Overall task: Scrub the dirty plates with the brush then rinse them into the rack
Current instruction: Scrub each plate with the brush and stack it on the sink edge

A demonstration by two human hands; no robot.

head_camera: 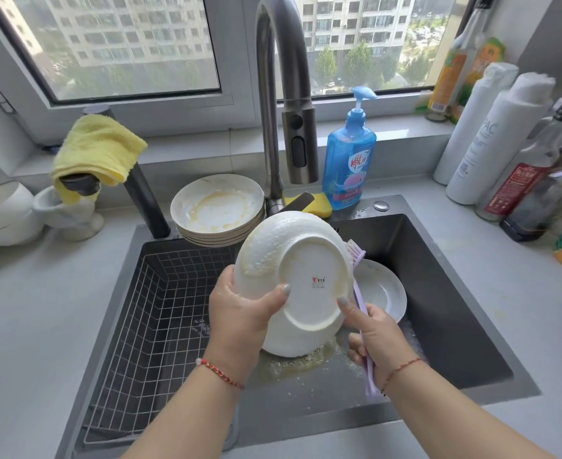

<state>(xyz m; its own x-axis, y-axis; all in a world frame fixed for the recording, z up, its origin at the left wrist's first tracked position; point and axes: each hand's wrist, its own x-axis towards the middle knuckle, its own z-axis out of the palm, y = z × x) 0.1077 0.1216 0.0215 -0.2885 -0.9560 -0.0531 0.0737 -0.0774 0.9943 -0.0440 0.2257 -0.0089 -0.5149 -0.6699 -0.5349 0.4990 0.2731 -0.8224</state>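
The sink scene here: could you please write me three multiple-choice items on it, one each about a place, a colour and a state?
1. Where is the stack of dirty plates?
A. In the rack
B. At the sink's back edge, left of the tap
C. On the windowsill

2. What colour is the brush?
A. Lilac
B. Green
C. Red

3. How is the held plate turned?
A. Face to the camera
B. Flat in the sink
C. Underside to the camera

Key: 1 B, the stack sits beside the tap; 2 A, the brush in the right hand is lilac; 3 C, the plate in the left hand shows its foot ring.
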